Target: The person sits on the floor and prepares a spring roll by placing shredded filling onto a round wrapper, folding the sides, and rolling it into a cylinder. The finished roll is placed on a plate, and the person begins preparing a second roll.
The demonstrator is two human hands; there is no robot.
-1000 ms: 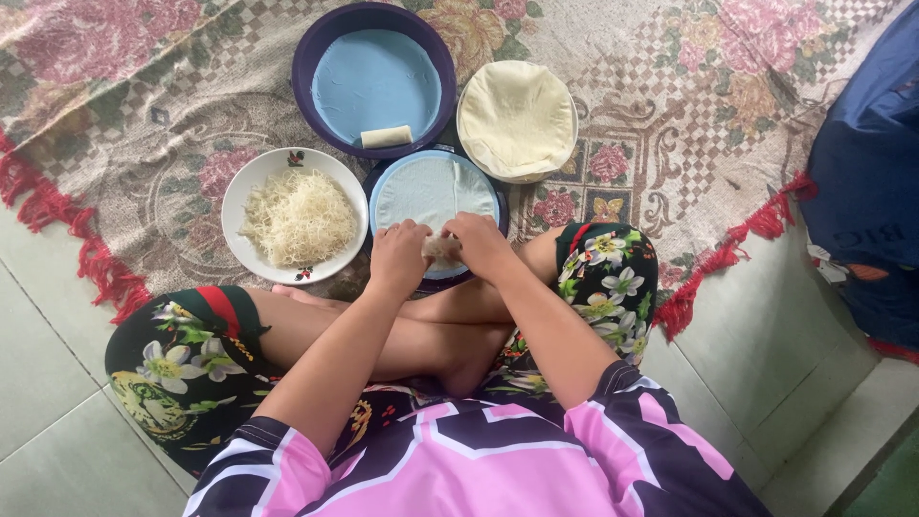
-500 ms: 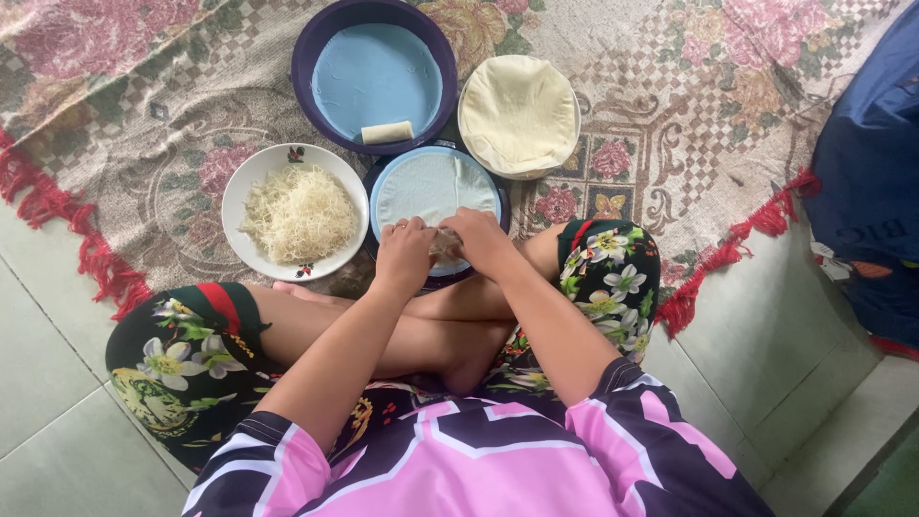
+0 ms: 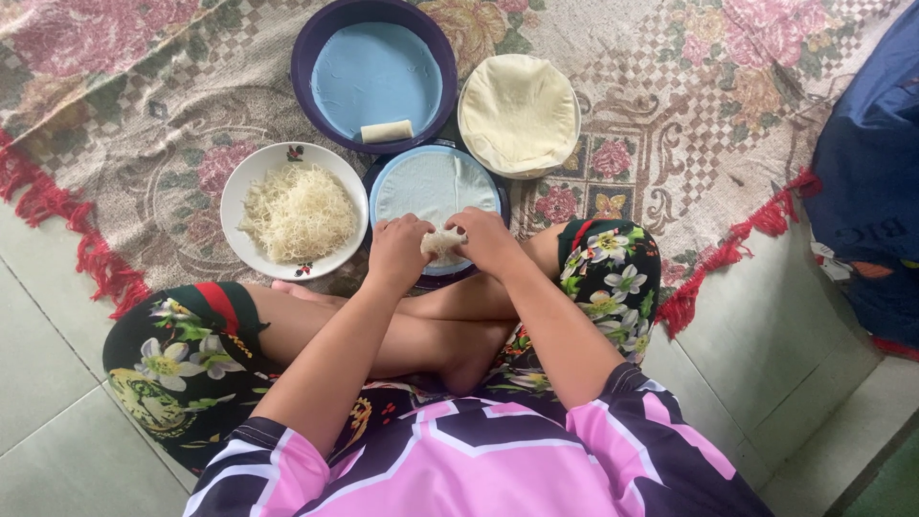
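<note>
My left hand (image 3: 398, 250) and my right hand (image 3: 485, 239) meet over the near edge of a thin round wrapper (image 3: 431, 188) that lies on a blue round lid (image 3: 383, 182). Both hands pinch the folded near part of the wrapper (image 3: 441, 243) into a small roll with filling inside. Just left of my left hand stands a white bowl (image 3: 251, 177) of pale shredded filling (image 3: 298, 212). I sit cross-legged behind the lid.
A dark blue basin (image 3: 316, 38) at the back holds one finished roll (image 3: 387, 131). A stack of round wrappers (image 3: 518, 112) sits at the back right. All rest on a floral mat (image 3: 124, 115) with red fringe over tiled floor. Blue cloth (image 3: 871, 172) lies at the right.
My hands stay at the near edge of the wrapper, and the fold between them looks slightly tighter. Nothing else has moved.
</note>
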